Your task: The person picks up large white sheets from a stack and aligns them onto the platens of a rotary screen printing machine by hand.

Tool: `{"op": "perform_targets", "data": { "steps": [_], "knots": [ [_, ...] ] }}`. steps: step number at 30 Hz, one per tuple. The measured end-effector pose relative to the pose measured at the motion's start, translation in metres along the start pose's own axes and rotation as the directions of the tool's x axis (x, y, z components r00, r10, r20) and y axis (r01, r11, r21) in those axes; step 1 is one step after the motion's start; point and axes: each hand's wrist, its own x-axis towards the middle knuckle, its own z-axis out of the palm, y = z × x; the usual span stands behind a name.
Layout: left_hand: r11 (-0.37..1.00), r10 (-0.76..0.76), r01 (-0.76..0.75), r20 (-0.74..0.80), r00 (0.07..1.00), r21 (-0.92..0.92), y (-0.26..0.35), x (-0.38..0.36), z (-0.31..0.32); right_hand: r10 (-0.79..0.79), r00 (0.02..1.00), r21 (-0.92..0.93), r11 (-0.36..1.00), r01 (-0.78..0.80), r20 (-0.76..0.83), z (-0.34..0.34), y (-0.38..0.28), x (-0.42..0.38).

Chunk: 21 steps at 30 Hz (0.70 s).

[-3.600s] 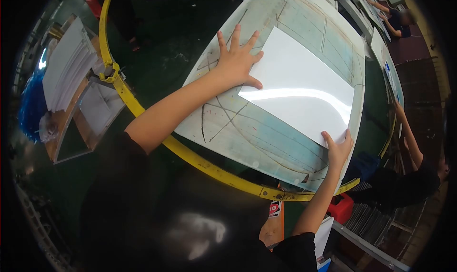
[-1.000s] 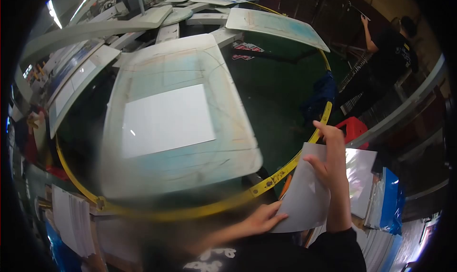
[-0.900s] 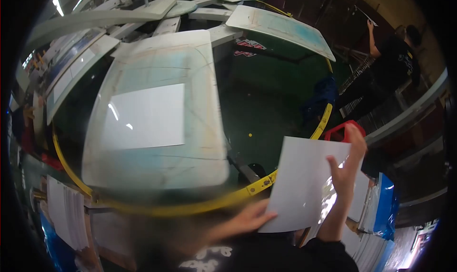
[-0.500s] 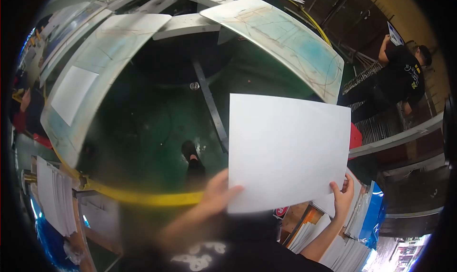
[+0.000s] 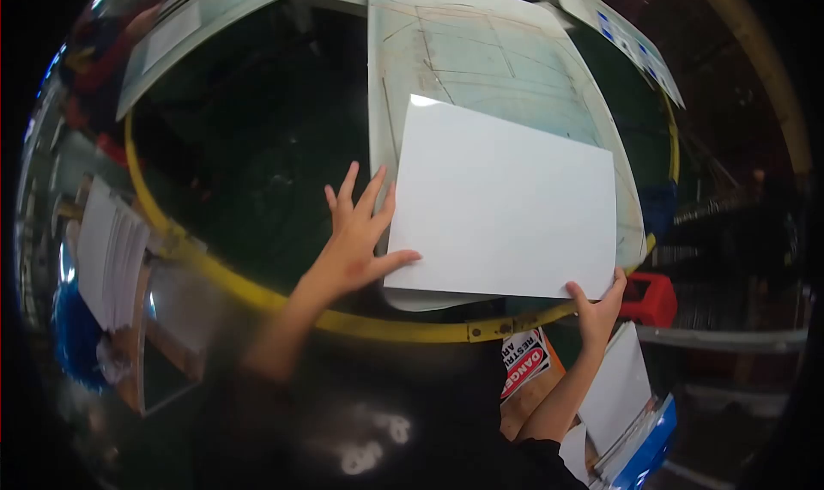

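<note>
A blank white sheet point(image 5: 506, 207) lies over the near part of a pale, stained board point(image 5: 481, 52) with rounded corners. At the sheet's lower right corner my right hand point(image 5: 599, 310) pinches the edge, thumb on top. My left hand point(image 5: 354, 241) is beside the left edge with its fingers spread wide and apart. Only its thumb overlaps the sheet, near the lower left corner. The board's lower left corner shows beneath the sheet, and light brown lines mark its far surface.
A yellow curved rail point(image 5: 360, 325) runs between me and the board. Right of it is a red object point(image 5: 650, 301). Below are a danger sign point(image 5: 525, 365), white sheets point(image 5: 618, 391) and blue wrapping point(image 5: 644, 460). Stacked sheets point(image 5: 107, 258) stand at left. Another board point(image 5: 631, 44) carries blue marks.
The sheet has gone from being held up over the dark floor to lying over a board now in front of me. My left hand has let go of its edge and spread its fingers.
</note>
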Motion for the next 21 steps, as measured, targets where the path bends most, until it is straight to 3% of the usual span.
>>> {"op": "perform_targets", "data": {
  "steps": [2,5,12,16,21],
  "knots": [
    [0.998,-0.014,0.008,0.087,0.996,0.069,-0.033,0.006,-0.002,0.013,0.999,-0.039,0.999,-0.012,0.031,0.02,-0.012,0.017],
    [0.988,-0.014,0.0,0.09,0.996,0.153,-0.061,0.023,-0.02,-0.005,0.993,-0.048,0.999,0.01,0.118,0.039,-0.035,0.042],
    [0.965,-0.008,0.007,0.004,1.0,0.261,-0.119,0.057,-0.021,-0.107,0.993,-0.048,0.993,0.105,-0.047,0.085,-0.067,0.081],
    [0.953,0.036,0.01,-0.146,0.989,0.304,-0.142,0.075,0.0,-0.182,0.967,-0.058,0.983,0.175,-0.176,0.106,-0.076,0.088],
    [0.95,-0.015,0.037,-0.074,0.997,0.31,-0.142,0.079,-0.007,-0.148,0.983,-0.087,0.986,0.139,-0.106,0.109,-0.08,0.093]
  ]
}}
